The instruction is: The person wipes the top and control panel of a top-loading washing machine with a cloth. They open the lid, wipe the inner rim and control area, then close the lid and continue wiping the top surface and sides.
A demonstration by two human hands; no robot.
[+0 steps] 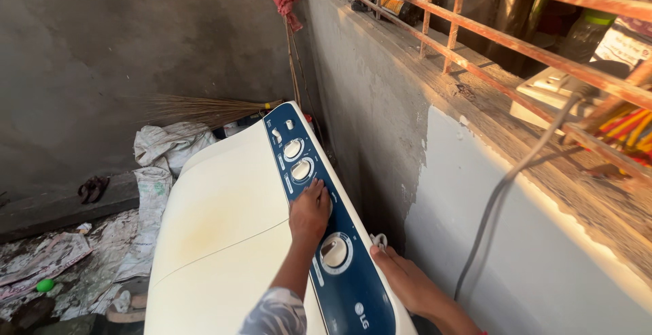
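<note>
A cream-white top-loading washing machine (217, 226) stands against the wall, with a dark blue control panel (353, 294) along its right edge. The panel carries three round white dials (335, 251). My left hand (309, 211) rests flat on the panel between the middle dial (301, 169) and the nearest one, fingers spread, holding nothing. My right hand (402, 275) lies on the machine's right rim beside a white cord end (379, 241), fingertips touching it. A grey cable (499, 196) runs up the wall to the window.
A rusty barred window (502, 29) with a ledge is at upper right. A broom (197, 109) leans behind the machine. White sacks (166, 146), papers, a green ball (45, 285) and sandals (93, 188) lie on the floor at left.
</note>
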